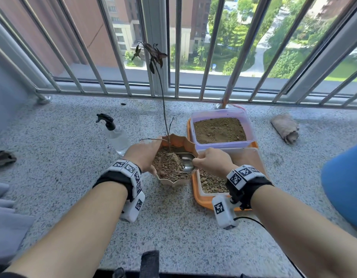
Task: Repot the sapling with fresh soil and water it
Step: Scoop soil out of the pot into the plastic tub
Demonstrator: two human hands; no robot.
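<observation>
Fingers (201, 160) of the right hand (211, 162) are curled round a scoop (186, 162), tipped over the soil; the left hand (143, 155) grips the pot (173, 180) rim, steadying it. The sapling (163, 97) stands upright at centre; the sprayer (115, 133) waits left.
</observation>
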